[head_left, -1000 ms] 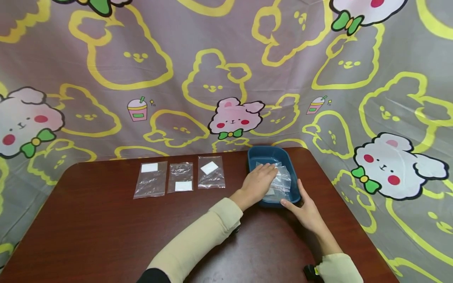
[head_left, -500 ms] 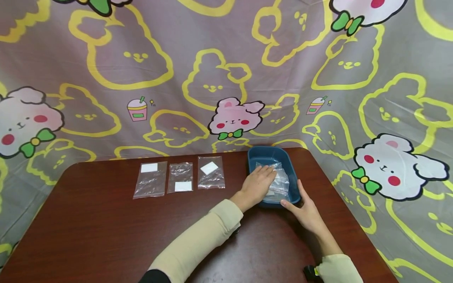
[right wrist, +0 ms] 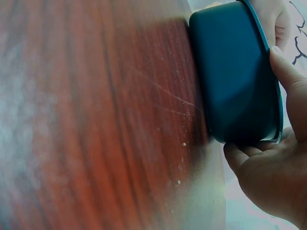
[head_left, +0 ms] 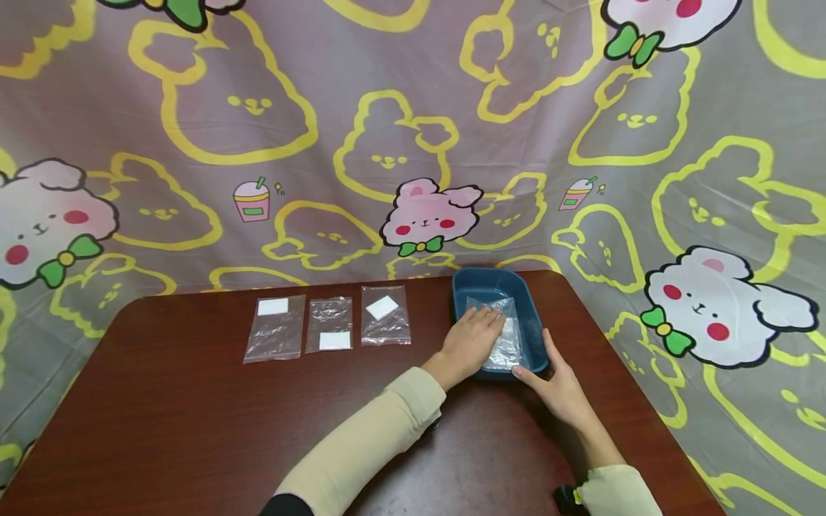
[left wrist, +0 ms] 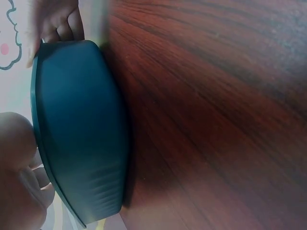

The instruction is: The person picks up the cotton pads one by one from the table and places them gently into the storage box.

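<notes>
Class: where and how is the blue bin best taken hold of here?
Probably by its rim at the near right corner, from the right: thumb on the near side, fingers along the right wall. The bin sits upright with its rim raised above the table, and the left hand reaches over the left rim.

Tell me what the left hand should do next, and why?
Perhaps the left hand should pinch the bag in the tub: it lies over that bag, the right hand grips the tub, and three bags lie in a row on the table.
</notes>
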`<state>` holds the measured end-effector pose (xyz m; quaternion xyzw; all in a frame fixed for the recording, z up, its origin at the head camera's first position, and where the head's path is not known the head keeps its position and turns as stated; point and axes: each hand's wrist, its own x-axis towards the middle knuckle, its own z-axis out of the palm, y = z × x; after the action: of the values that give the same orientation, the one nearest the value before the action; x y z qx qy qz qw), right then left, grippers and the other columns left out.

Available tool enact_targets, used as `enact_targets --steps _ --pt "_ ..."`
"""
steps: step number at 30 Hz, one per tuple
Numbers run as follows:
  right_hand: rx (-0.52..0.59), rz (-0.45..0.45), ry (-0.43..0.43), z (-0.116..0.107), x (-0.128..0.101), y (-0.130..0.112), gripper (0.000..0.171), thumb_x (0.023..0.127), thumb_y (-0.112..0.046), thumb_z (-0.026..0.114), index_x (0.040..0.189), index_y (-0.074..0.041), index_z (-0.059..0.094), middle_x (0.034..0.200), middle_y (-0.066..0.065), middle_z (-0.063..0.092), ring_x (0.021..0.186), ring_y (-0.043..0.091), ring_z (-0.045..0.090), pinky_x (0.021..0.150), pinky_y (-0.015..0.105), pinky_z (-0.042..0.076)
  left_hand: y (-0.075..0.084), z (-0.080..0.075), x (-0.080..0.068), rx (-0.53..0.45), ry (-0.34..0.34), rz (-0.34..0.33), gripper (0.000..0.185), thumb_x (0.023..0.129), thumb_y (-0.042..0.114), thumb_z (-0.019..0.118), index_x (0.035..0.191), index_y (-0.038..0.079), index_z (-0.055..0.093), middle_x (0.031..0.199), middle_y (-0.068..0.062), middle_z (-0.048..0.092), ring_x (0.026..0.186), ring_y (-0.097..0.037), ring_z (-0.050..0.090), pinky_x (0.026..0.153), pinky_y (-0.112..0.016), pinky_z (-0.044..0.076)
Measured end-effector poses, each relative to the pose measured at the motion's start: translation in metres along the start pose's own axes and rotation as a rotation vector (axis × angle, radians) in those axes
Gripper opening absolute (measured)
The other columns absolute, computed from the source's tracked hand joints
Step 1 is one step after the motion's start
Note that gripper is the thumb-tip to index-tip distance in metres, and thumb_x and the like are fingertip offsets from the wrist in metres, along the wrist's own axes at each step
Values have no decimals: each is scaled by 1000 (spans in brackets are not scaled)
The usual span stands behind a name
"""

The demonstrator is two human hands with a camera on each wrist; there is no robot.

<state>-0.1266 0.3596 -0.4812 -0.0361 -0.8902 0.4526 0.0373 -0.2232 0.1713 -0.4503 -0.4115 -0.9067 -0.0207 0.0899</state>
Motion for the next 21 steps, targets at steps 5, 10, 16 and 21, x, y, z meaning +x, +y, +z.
enact_targets --steps 5,10,16,21 --pt "-8 7 1 0 -1 -1 104 92 -36 75 162 -10 3 166 19 9 149 40 15 115 60 24 -1 0 -2 -20 8 -7 39 108 16 45 147 15 52 152 -2 48 141 -19 42 118 -38 30" --pt "-23 32 -1 -1 -1 -1 106 91 -40 75 162 -12 2 166 19 9 150 41 15 115 61 23 -3 1 -3 -25 4 -13 39 108 16 45 146 16 52 152 -1 48 142 -17 42 118 -38 30" --pt "-23 30 1 -1 -1 -1 105 91 -40 75 162 -13 2 166 19 9 150 40 15 116 61 23 -5 -3 -7 -42 13 -12 39 108 17 46 147 15 52 152 -1 49 141 -18 43 118 -38 30" --pt "-23 20 0 -1 -1 -2 105 91 -38 75 162 -11 3 166 19 10 149 40 16 115 60 24 -14 -6 -15 -75 84 -16 37 109 22 45 144 14 55 148 -1 54 138 -18 47 116 -39 33"
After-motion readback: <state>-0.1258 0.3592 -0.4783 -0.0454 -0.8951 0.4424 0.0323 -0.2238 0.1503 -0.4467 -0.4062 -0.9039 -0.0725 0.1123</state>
